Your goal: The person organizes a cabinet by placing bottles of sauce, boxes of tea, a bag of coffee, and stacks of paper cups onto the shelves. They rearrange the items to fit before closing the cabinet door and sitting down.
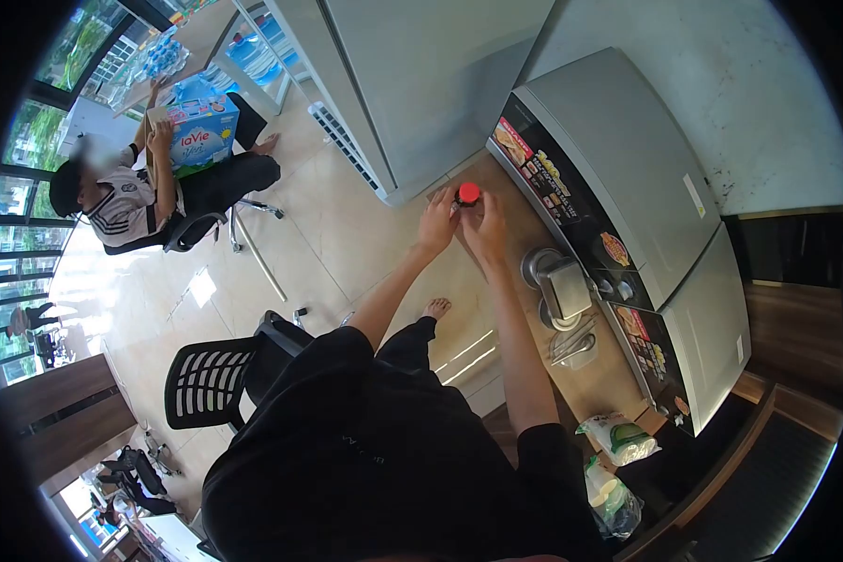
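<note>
A small dark bottle with a red cap (pixel 468 193) is held out in front of me at the counter's far end. My left hand (pixel 437 223) closes on it from the left, fingertips just below the cap. From the right, my right hand (pixel 484 227) wraps round the same bottle. Most of the bottle's body is hidden by my fingers and by the cap seen from above. Right of my hands on the counter (pixel 531 323) stand stacked metal containers (pixel 565 288), with metal utensils in a clear tray (pixel 573 347) nearer to me.
Two silver ovens (pixel 618 140) with black control panels line the right side. A grey refrigerator (pixel 431 84) stands ahead. Bagged goods (pixel 620 440) lie at the near right. A black chair (pixel 220 379) is at my left; a seated person (pixel 126 201) holds a LaVie box (pixel 197 136).
</note>
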Available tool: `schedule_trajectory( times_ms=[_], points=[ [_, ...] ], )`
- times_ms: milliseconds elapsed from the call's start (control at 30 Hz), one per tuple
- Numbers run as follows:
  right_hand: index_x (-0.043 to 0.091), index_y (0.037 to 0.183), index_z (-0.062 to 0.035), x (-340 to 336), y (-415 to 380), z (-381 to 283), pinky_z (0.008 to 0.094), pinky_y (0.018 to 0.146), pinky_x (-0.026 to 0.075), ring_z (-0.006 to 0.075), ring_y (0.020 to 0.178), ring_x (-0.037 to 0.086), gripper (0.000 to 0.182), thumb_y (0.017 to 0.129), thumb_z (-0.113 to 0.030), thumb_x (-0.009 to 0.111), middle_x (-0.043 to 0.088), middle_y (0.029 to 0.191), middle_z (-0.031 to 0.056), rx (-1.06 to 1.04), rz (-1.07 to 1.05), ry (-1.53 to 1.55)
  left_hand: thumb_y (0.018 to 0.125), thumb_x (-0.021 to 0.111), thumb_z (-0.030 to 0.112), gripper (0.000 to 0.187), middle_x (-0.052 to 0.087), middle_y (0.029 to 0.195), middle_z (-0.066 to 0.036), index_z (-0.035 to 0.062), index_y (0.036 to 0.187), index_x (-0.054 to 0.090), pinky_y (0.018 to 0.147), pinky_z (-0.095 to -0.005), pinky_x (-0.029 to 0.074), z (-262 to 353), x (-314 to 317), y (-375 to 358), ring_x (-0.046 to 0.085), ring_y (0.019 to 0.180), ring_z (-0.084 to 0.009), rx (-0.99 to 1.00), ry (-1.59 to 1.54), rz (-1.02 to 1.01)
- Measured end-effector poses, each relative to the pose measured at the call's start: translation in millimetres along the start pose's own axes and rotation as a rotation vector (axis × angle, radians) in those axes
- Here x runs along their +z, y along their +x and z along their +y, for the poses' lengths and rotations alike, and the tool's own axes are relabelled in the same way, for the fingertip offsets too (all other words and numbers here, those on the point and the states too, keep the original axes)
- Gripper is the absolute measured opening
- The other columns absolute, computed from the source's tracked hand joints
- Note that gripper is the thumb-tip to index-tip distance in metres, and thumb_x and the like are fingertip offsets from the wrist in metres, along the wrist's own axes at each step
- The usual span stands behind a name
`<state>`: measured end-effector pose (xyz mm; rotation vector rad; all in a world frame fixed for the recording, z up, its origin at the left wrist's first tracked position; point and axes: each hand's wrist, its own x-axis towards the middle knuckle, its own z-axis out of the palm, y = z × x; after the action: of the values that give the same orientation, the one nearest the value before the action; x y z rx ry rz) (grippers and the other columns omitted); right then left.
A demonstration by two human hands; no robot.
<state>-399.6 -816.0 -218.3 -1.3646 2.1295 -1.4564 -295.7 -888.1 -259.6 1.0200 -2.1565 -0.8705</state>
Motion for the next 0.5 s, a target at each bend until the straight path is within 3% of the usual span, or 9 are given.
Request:
schedule_trajectory(
  times_ms=[167,267,367,500],
  points=[
    [0.059,0.116,-0.0020,-7,-9,-16,0.0406,0.082,0.050,0.0326,0.098,0.062,0.044,0.084,-0.026,0.076,0.057,0.107,0.0156,0.144,0.006,-0.065,0.082,0.069,0.009,0.047,0.062,0.111,-0.020,0.0075,0.127,0.054,0.087,-0.0501,0.049,3,-13,-7,0.057,0.109,-0.0425,-0.009,-0.145,-0.101],
    [0.057,0.123,-0.0038,-20,-24,-29,0.0404,0.089,0.047,0.0332,0.105,0.059,0.048,0.086,-0.028,0.075,0.059,0.110,0.0155,0.098,-0.085,-0.079,0.080,0.070,0.008,0.048,0.062,0.109,-0.019,0.0077,0.126,0.055,0.089,-0.0499,0.047,5,-23,-21,0.057,0.107,-0.0424,0.019,-0.128,-0.143],
    [0.056,0.123,-0.0038,-36,-75,-33,0.0403,0.088,0.047,0.0336,0.103,0.059,0.047,0.085,-0.023,0.075,0.059,0.111,0.0159,0.032,-0.051,0.020,0.079,0.071,0.008,0.050,0.063,0.112,-0.018,0.0083,0.126,0.056,0.093,-0.0491,0.046,11,-27,-66,0.056,0.110,-0.0410,0.153,-0.028,-0.178],
    [0.057,0.119,-0.0043,-67,-186,-30,0.0429,0.083,0.048,0.0356,0.095,0.059,0.038,0.086,-0.018,0.072,0.057,0.105,0.0179,0.256,0.102,0.031,0.078,0.070,0.005,0.053,0.061,0.123,-0.018,0.0067,0.128,0.056,0.099,-0.0481,0.044,44,-22,-127,0.055,0.116,-0.0399,0.368,-0.164,-0.486]
  ],
)
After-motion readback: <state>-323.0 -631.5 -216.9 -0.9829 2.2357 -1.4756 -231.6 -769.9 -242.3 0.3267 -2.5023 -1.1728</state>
